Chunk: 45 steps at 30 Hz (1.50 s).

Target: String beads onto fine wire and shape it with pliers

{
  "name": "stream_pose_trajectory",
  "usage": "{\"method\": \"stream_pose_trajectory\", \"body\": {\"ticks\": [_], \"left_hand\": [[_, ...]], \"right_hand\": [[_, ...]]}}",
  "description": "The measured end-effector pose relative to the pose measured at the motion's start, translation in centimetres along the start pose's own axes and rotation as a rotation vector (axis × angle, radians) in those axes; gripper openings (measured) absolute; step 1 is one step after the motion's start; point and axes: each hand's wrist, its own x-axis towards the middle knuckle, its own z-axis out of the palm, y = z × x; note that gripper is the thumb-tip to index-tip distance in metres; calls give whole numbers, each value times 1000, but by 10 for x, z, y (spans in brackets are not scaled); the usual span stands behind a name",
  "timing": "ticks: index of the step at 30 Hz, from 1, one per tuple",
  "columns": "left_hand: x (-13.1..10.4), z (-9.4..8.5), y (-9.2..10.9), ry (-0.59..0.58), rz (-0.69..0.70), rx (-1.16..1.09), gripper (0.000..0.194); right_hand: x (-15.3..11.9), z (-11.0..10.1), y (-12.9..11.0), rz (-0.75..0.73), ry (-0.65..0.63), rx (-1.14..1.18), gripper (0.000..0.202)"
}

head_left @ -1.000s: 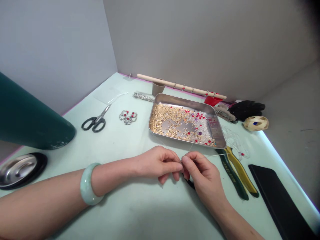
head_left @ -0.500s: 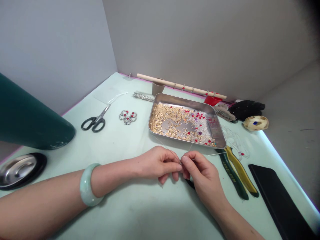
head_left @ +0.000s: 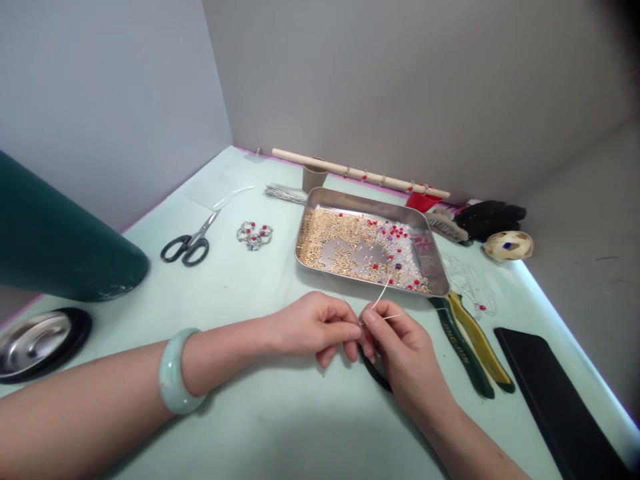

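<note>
My left hand (head_left: 325,328), with a pale green bangle (head_left: 175,371) on its forearm, pinches thin wire just in front of the tray. Fingertip to fingertip with it, my right hand (head_left: 397,340) pinches the same wire (head_left: 383,292), whose pale ends stick up and to the right. What sits between the fingertips is too small to make out. Beyond both hands is a metal tray (head_left: 320,269) of gold, clear and red beads. A black-handled tool, partly hidden, lies under my right hand.
Scissors (head_left: 193,245) and a beaded wire piece (head_left: 254,235) lie left of the tray. Green-yellow pliers (head_left: 470,347) and a black flat object (head_left: 555,393) are at the right. A wooden rod (head_left: 360,175) rests behind, on two cups. A dark green cylinder (head_left: 65,233) stands left.
The wire ends by my right hand have shifted and now point more upward. Both hands keep nearly the same place and pinch. The whole view has moved very slightly.
</note>
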Motion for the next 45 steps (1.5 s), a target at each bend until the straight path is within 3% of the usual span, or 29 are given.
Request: {"method": "stream_pose_trajectory", "body": {"ticks": [6, 21, 33, 45], "left_hand": [[1, 0, 1, -5, -14, -20, 33], [2, 1, 2, 63, -73, -56, 36], [2, -2, -3, -28, -32, -10, 15], [4, -4, -6, -24, -10, -10, 10]], "right_hand": [[0, 0, 1, -36, -20, 38, 20], [-2, 1, 5, -67, -23, 111, 18], [2, 0, 7, -40, -11, 74, 21], [2, 2, 4, -44, 17, 25, 22]]}}
